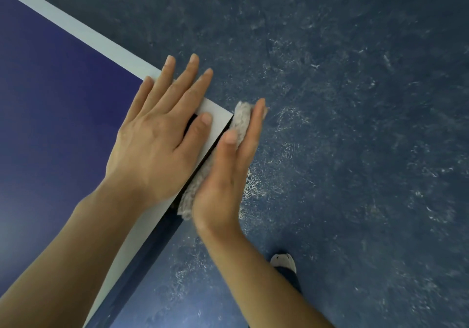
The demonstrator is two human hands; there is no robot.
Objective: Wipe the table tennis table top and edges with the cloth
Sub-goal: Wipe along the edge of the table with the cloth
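The corner of a dark blue table tennis table (50, 104) with white border lines fills the left of the head view. My left hand (160, 137) lies flat on the corner, fingers straight and spread, fingertips reaching past the far white line. My right hand (228, 170) stands on edge against the table's side, fingers straight, pressing a grey-beige fuzzy cloth (238, 122) onto the vertical edge just below the corner. The cloth sticks out past the fingertips and below the palm; most of it is hidden between the hand and the edge.
Scuffed blue-grey floor (355, 124) surrounds the table on the right and far side. My foot in a light shoe (283, 261) stands on the floor near the bottom, close to the table's side.
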